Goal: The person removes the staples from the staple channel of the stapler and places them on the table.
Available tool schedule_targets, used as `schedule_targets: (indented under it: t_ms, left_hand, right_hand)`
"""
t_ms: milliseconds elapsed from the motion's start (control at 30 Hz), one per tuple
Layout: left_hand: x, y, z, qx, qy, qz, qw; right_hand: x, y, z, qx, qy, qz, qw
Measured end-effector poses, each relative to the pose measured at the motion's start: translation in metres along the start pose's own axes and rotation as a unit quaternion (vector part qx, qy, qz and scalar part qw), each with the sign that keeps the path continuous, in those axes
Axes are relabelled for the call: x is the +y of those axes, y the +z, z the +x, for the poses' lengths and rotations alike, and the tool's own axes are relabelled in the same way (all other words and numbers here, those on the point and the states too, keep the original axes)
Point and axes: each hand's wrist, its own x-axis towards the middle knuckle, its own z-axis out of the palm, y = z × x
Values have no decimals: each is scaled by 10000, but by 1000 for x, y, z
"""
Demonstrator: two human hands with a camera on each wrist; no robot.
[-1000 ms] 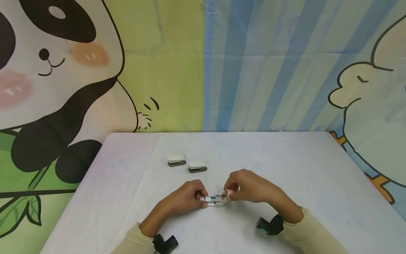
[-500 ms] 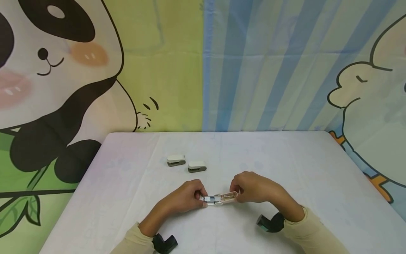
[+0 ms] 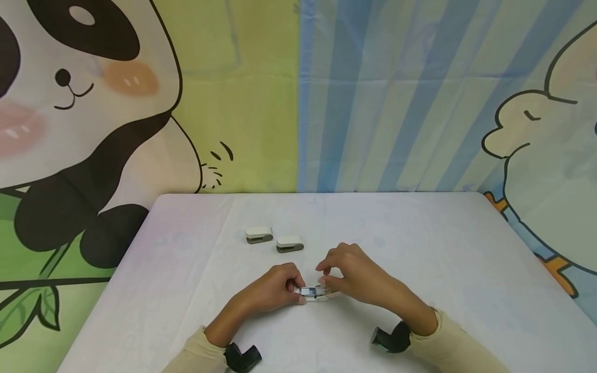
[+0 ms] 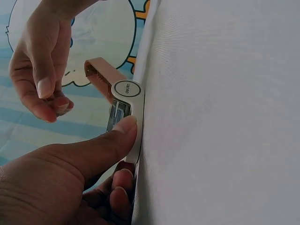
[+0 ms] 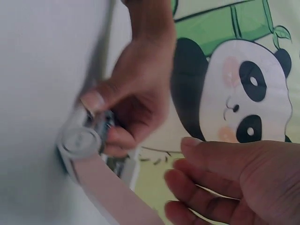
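Observation:
A small white stapler (image 3: 313,293) with a round hinge sits on the table in front of me. Its pink top cover (image 4: 104,75) is swung back, exposing the metal staple channel (image 4: 119,115). My left hand (image 3: 272,291) pinches the white end between thumb and fingers. Over the hinge end in the head view is my right hand (image 3: 361,274), its fingers loosely bent and holding nothing. In the left wrist view a gap separates that hand from the pink cover. The right wrist view is blurred, with the cover passing below the right fingers.
Two other small staplers, white above and grey below, lie farther back on the white table (image 3: 420,233): one at left (image 3: 258,235), one nearer (image 3: 289,244). Black cameras (image 3: 392,338) are strapped at both wrists. A printed cloth (image 3: 261,103) hangs behind the table.
The right hand held the pink cover and drew it rightward, then let go and moved left and up above the stapler. The left hand kept its grip in place.

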Motion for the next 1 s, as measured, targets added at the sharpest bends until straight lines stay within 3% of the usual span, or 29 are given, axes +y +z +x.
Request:
schedule_targets:
  t_ms: [333,733,1000]
  left_hand:
    - [0,2,2,72,36,12,10000]
    - [-1,1,3,69,148,-88,9998]
    - [-1,1,3,82,115,-132,9998]
  right_hand:
    - [-3,31,7,-58,-310,-439,9985]
    - [-7,40,8,111,34,-1016,9948]
    - [-11,40,7,57,33,-1197,9928]
